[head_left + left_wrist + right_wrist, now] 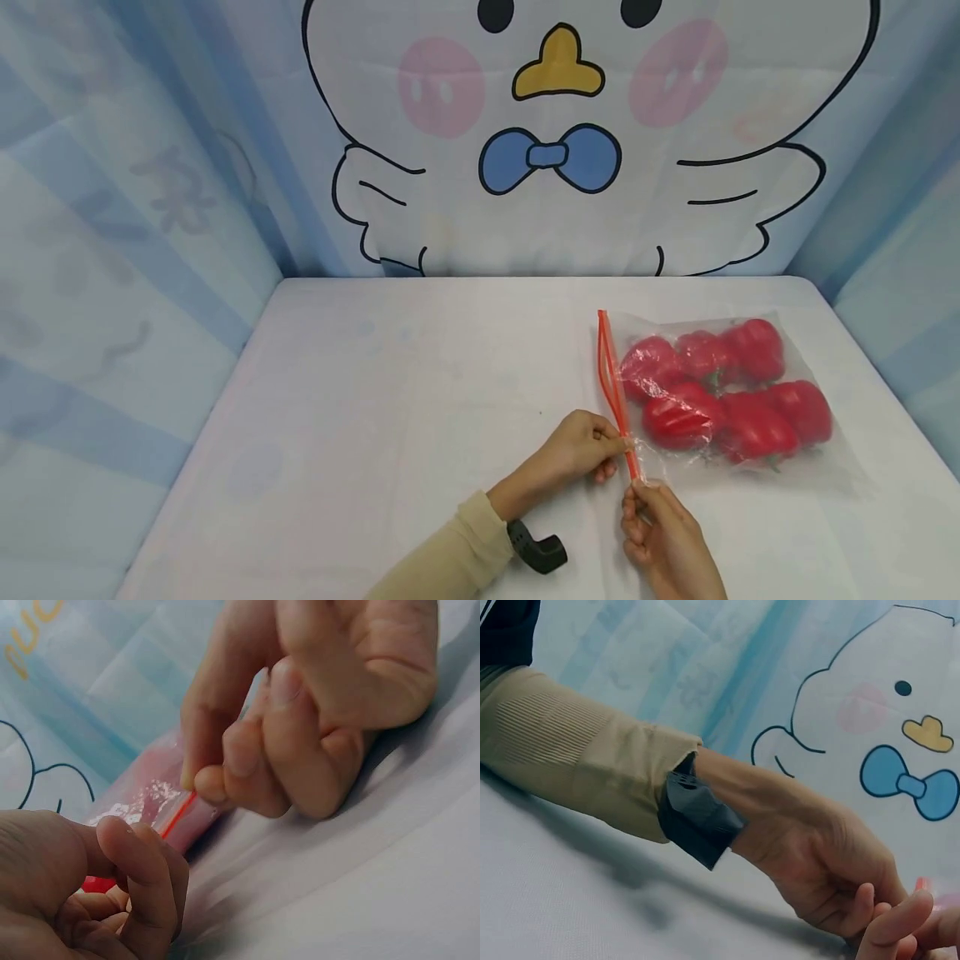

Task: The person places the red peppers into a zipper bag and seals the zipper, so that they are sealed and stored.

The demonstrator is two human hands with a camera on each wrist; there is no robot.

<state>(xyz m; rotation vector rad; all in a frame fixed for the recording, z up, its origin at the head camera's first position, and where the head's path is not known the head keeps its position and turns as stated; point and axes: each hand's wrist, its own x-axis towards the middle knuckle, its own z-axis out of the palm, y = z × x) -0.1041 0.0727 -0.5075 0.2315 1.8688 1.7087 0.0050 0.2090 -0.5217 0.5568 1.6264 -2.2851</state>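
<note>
A clear zip bag (832,467) lies on the right of the table in the head view. Several red bell peppers (682,414) show through its plastic. Along its left side runs a red-orange zip strip (606,358), its two lines parted at the upper part and together near the hands. My left hand (581,446) pinches this strip between thumb and fingers near its lower part. Just below it, my right hand (667,537) pinches the strip's lower end. In the left wrist view the right hand (307,720) hides part of the bag (142,787).
A white cloth covers the table (375,417). Behind it hangs a curtain (465,208) with a cartoon bird, and blue curtains (112,333) stand at the sides. A black strap piece (538,550) sits at the left wrist, below the beige sleeve (450,554).
</note>
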